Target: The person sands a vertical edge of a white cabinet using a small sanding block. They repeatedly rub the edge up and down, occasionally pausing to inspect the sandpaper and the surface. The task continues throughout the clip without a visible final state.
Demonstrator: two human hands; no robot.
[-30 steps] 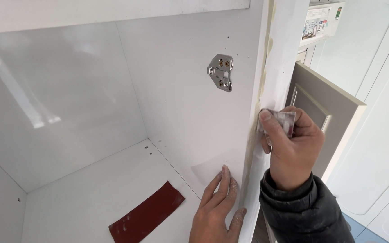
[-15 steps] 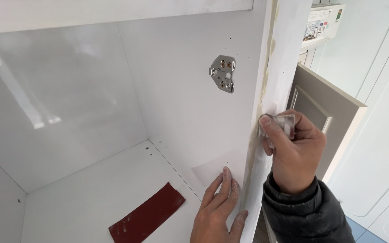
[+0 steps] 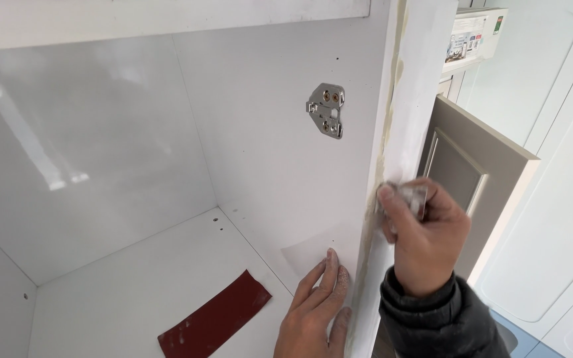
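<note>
A: From my feed, the right hand (image 3: 426,242) is clenched on a small whitish pad or scrap (image 3: 411,197), pressed against the front edge (image 3: 402,132) of the white cabinet's side panel. I can't tell what the pad is; it's mostly hidden by the fingers (image 3: 387,199).

B: And the other hand?

A: The left hand (image 3: 316,308) lies flat and released, palm on the inner wall (image 3: 266,146) near the bottom, holding nothing. It looks like a brace.

B: What worries you?

A: The edge carries yellowish residue (image 3: 384,139) running along the corner. If I bear down unevenly there, I judge the pad could slip off the narrow edge and my knuckles would hit the grey door panel (image 3: 459,179) just right of it. Pushing too hard might also scuff the white face.

B: Anything inside the cabinet?

A: A metal hinge plate (image 3: 326,109) is screwed to the inner wall, up above both hands. A stroke carried high and inward could catch it, I think. A dark red strip (image 3: 213,321) lies on the cabinet floor (image 3: 134,292), left of the braced hand; if that hand slides down, it could drag across it.

B: So grip is the weak point?

A: I'd say so: small pad, thin edge.
</note>
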